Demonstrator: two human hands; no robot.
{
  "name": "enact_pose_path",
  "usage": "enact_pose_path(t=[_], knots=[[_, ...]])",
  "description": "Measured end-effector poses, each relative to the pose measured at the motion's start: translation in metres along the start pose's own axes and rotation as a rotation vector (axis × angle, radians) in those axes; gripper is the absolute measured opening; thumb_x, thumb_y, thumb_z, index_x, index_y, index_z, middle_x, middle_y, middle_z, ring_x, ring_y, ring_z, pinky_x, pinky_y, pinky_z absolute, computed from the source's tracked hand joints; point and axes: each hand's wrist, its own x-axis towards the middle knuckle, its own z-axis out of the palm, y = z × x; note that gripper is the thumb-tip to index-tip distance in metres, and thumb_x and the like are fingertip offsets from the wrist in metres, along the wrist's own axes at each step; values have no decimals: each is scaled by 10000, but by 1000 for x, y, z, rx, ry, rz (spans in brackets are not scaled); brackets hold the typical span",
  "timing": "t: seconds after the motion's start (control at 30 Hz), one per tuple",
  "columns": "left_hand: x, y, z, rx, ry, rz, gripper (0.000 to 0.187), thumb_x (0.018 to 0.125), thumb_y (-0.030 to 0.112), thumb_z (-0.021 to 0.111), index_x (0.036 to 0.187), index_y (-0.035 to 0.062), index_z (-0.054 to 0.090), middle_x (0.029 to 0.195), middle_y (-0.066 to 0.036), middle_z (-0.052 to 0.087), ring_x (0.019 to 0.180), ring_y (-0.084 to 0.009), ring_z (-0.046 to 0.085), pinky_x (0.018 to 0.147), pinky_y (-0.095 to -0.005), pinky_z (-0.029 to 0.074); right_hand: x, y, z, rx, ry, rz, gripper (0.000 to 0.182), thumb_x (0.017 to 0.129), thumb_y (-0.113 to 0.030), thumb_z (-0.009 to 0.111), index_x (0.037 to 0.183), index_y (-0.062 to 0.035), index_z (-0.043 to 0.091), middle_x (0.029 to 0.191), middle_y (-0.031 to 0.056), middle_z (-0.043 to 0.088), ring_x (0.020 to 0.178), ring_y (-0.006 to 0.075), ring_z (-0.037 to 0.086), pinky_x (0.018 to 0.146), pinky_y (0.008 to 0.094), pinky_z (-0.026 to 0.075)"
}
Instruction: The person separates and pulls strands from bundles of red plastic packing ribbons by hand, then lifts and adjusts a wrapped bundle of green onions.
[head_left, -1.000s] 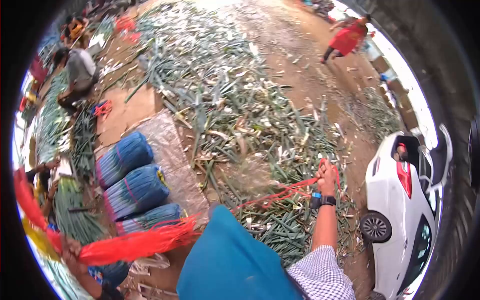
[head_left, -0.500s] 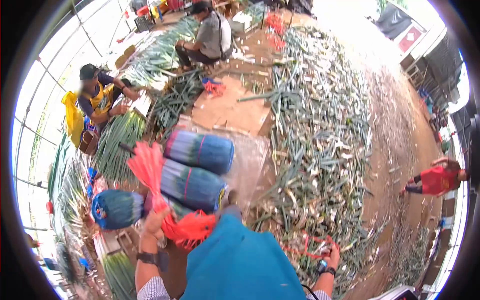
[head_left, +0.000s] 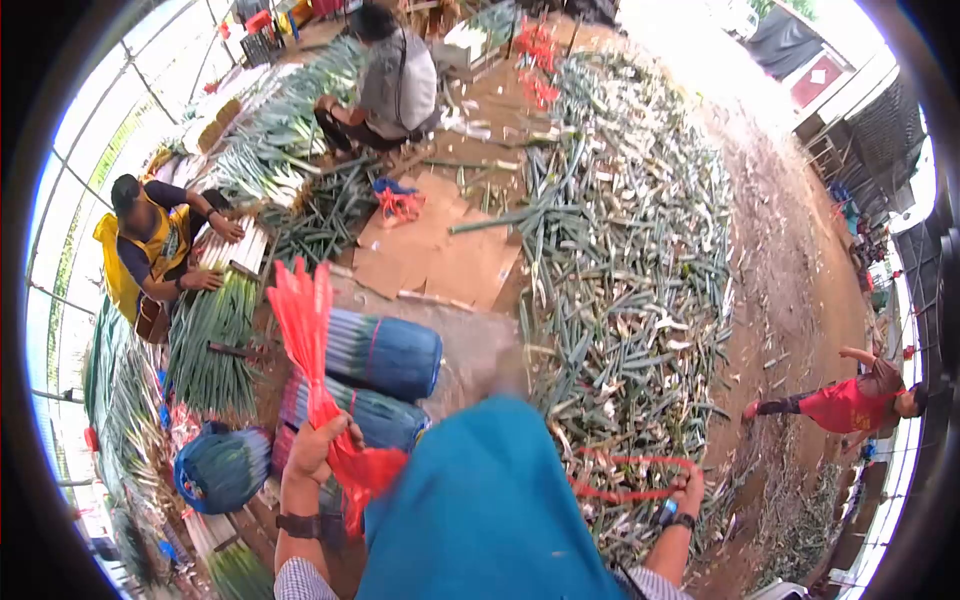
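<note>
My left hand (head_left: 318, 448) is wrapped round a bunch of red plastic ties (head_left: 312, 350), whose upper ends fan out above the fist and whose lower part hangs by the blue apron (head_left: 480, 510). Out to the right, my right hand (head_left: 688, 490) is closed on a single red strip (head_left: 630, 478) that curves back toward the apron. Beyond my left hand lie blue-wrapped bundles of leeks (head_left: 400, 355), partly covered by the ties. Another wrapped bundle (head_left: 215, 468) stands at the left.
Two people (head_left: 155, 235) (head_left: 395, 85) sit at the upper left by piled leeks. Cardboard (head_left: 440, 240) lies ahead. Leek trimmings (head_left: 640, 270) cover the ground at centre right. A person in red (head_left: 850, 405) is at the far right.
My right hand has moved outward and up, and the red strip now stretches longer. The left hand still grips the bunch. The seated people have shifted posture, and the view has turned slightly.
</note>
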Motion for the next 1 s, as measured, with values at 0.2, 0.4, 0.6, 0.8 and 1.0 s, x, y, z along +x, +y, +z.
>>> enact_pose_path(t=[0.2, 0.4, 0.6, 0.8, 1.0], knots=[[81, 21, 70, -15, 116, 5, 139, 909, 146, 616, 977, 27, 596, 793, -118, 653, 709, -250, 651, 678, -394, 559, 124, -74, 132, 161, -147, -158, 209, 937, -264, 585, 797, -143, 490, 615, -41, 454, 446, 84, 359, 439, 252, 351], [167, 66, 176, 2, 147, 47, 186, 914, 178, 617, 1013, 28, 570, 774, -114, 646, 691, -238, 644, 660, -380, 550, 201, -215, 275, 244, -342, -266, 191, 954, -258, 576, 857, -100, 531, 612, -32, 431, 454, 79, 340, 449, 258, 352], [214, 94, 229, 103, 140, 124, 217, 899, 147, 618, 1043, 12, 528, 749, -112, 630, 683, -231, 641, 667, -363, 549, 186, -370, 425, 567, -598, -465, 227, 994, -161, 484, 1179, -38, 531, 605, -41, 315, 490, 74, 255, 485, 245, 294], [276, 103, 284, 11, 69, -2, 198, 878, 98, 625, 1029, 7, 534, 765, -120, 639, 703, -233, 646, 693, -354, 541, 160, -404, 530, 870, -766, -507, 337, 990, -226, 496, 1151, 66, 543, 612, -16, 405, 477, 83, 277, 509, 257, 313], [341, 113, 319, 12, -14, -46, 146, 864, 76, 636, 989, 22, 583, 811, -126, 664, 743, -259, 665, 704, -384, 560, 237, -373, 655, 421, -744, -147, 215, 990, -207, 505, 1069, -14, 557, 614, -32, 484, 466, 58, 349, 507, 248, 350]])
